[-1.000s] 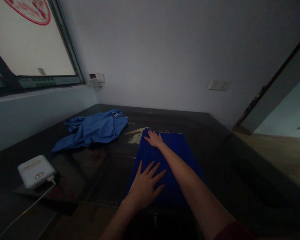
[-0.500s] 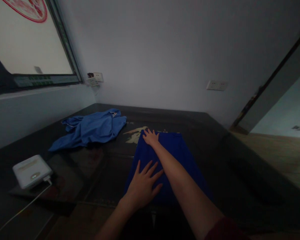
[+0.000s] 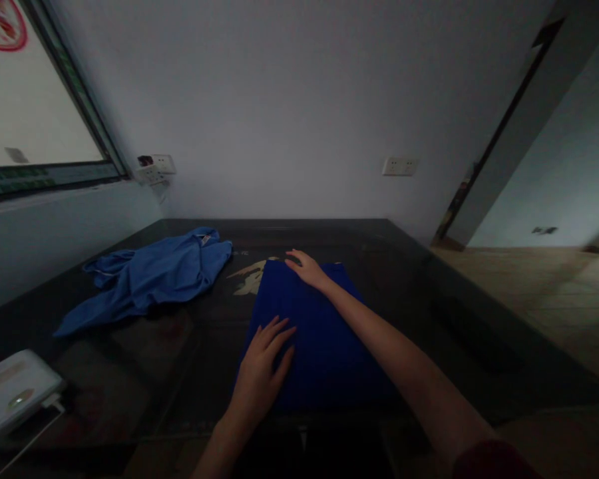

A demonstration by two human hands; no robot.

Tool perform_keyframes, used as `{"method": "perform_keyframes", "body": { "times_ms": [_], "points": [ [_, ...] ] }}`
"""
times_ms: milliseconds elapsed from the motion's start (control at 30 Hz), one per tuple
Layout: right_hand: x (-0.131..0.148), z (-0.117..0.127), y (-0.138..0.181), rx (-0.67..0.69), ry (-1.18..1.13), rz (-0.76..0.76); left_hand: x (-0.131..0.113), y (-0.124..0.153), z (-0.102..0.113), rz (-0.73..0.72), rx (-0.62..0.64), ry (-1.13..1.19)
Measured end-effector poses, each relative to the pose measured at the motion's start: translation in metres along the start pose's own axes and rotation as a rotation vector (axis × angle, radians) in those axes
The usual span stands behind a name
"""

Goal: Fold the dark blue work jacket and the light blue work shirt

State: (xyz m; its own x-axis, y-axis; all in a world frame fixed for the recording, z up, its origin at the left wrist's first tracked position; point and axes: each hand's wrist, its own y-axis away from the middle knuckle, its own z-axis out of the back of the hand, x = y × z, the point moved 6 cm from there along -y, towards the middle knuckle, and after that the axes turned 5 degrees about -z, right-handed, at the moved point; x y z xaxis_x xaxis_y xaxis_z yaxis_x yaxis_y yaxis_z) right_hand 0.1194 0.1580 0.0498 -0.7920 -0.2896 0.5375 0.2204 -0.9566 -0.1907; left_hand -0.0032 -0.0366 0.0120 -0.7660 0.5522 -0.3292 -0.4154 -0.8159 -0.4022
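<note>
A dark blue folded cloth [image 3: 324, 339] lies flat on the dark table [image 3: 404, 279] in front of me. My left hand [image 3: 262, 369] rests flat on its near left edge, fingers stretched out and close together. My right hand [image 3: 307, 267] lies flat on the cloth's far edge, arm reaching across the fabric. Neither hand grips anything.
A crumpled lighter blue garment [image 3: 150, 276] lies at the back left of the table. A white box with a cable [image 3: 12, 392] sits at the near left. Wall sockets [image 3: 400, 165] and a window [image 3: 24, 120] are behind; open floor [image 3: 544, 293] lies to the right.
The view has swung right. My left hand's fingers have drawn together and slid toward the cloth's left edge. My right hand stays on the far edge.
</note>
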Motion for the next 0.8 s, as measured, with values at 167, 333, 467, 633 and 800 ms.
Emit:
{"method": "perform_keyframes", "body": {
  "times_ms": [167,333,467,633,800],
  "points": [
    [-0.018,0.064,0.109,-0.086,0.045,-0.002,0.01,0.021,0.014,0.019,-0.08,-0.031],
    [-0.044,0.045,0.222,-0.173,0.169,-0.205,0.008,0.036,-0.01,-0.027,-0.001,-0.19],
    [-0.051,0.009,0.255,-0.121,0.299,-0.173,0.012,0.04,-0.025,-0.036,-0.001,-0.315],
    [-0.066,0.004,0.258,-0.096,0.397,-0.215,0.016,0.04,-0.029,0.006,0.052,-0.328],
    [-0.086,0.007,0.261,-0.091,0.433,-0.303,0.013,0.035,-0.028,0.076,0.11,-0.317]
  ]
}}
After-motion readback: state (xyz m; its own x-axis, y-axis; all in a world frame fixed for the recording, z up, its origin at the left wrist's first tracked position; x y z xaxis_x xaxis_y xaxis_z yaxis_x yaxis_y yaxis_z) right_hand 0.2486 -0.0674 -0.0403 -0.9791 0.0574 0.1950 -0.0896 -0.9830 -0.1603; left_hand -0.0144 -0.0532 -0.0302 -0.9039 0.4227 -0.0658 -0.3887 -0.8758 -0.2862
